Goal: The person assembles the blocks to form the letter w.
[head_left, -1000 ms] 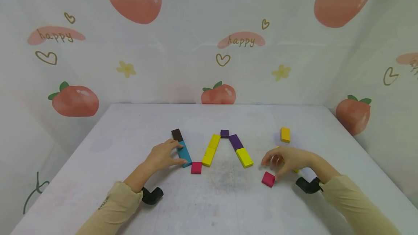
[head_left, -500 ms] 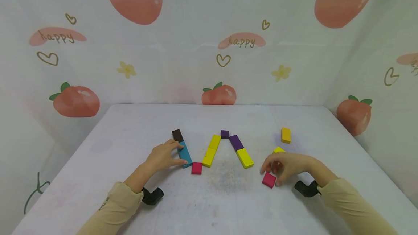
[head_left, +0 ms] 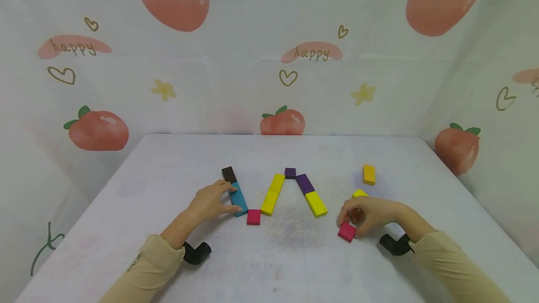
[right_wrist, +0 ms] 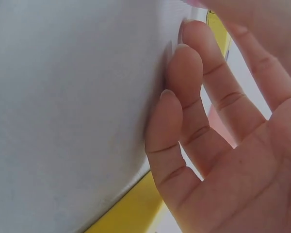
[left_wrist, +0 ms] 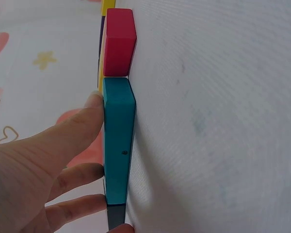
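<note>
My left hand [head_left: 212,198] rests its thumb and fingertips along a blue block [head_left: 238,200]. In the left wrist view the thumb tip touches that block's upper edge. A dark brown block [head_left: 229,174] adjoins its far end, and a red square block [head_left: 253,217] sits by its near end. At the right, my right hand [head_left: 370,214] pinches another red square block [head_left: 347,232] between thumb and forefinger, the block still at table level. The right wrist view shows the other fingers [right_wrist: 165,121] curled against the table, with most of the red block hidden.
Two yellow blocks [head_left: 273,194], a small purple block [head_left: 290,173], a longer purple block [head_left: 305,183] and a yellow block [head_left: 316,204] continue the zigzag line. A yellow block [head_left: 359,193] lies partly behind my right hand; an orange block [head_left: 368,174] lies farther back.
My right hand has come slightly toward me, uncovering part of the yellow block behind it, and its thumb and forefinger have closed on the red block. The left hand has stayed put.
</note>
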`<state>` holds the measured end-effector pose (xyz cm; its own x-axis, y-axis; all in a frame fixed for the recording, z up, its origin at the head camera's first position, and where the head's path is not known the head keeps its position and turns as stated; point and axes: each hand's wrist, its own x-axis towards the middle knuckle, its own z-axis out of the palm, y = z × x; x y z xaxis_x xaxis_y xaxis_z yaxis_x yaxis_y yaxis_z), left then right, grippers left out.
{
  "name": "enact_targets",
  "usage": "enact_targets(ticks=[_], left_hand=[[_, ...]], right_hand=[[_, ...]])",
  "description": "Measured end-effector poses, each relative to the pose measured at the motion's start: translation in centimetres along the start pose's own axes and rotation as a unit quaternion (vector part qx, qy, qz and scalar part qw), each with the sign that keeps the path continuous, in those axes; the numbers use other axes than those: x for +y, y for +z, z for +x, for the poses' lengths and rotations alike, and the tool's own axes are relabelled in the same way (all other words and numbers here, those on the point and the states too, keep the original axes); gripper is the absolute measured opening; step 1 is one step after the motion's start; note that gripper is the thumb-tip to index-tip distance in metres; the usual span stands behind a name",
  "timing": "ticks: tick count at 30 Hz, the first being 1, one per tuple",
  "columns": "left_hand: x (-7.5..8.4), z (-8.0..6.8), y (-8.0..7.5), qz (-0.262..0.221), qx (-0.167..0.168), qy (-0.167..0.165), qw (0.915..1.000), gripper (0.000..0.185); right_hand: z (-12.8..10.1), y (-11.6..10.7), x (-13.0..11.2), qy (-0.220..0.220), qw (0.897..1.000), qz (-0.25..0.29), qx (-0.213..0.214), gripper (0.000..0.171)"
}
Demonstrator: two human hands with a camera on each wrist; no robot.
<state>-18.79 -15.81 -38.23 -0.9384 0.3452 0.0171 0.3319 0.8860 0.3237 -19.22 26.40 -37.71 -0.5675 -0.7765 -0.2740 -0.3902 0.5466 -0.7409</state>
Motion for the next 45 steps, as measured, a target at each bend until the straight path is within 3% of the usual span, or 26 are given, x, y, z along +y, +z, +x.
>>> enact_targets(ticks=[10, 19, 29, 45], left_hand=[[0.1, -0.07, -0.1, 0.002, -0.001, 0.003, 1.0, 0.056], [0.17, -0.05, -0.16, 0.004, -0.001, 0.005, 1.0, 0.057], [0.07, 0.04, -0.11, 0.004, -0.005, -0.002, 1.0, 0.058], [0.0, 0.07, -0.02, -0.002, -0.006, -0.005, 1.0, 0.057]], right_hand=[[-0.07, 0.02, 0.18, 0.001, 1.0, -0.011, 0.018, 0.026], [0.11, 0.05, 0.01, 0.018, 0.996, -0.046, 0.068, 0.025], [0.27, 0.1, -0.18, 0.019, 0.993, -0.051, 0.102, 0.027], [0.82, 0.64, 0.04, 0.031, 0.988, -0.072, 0.136, 0.028]])
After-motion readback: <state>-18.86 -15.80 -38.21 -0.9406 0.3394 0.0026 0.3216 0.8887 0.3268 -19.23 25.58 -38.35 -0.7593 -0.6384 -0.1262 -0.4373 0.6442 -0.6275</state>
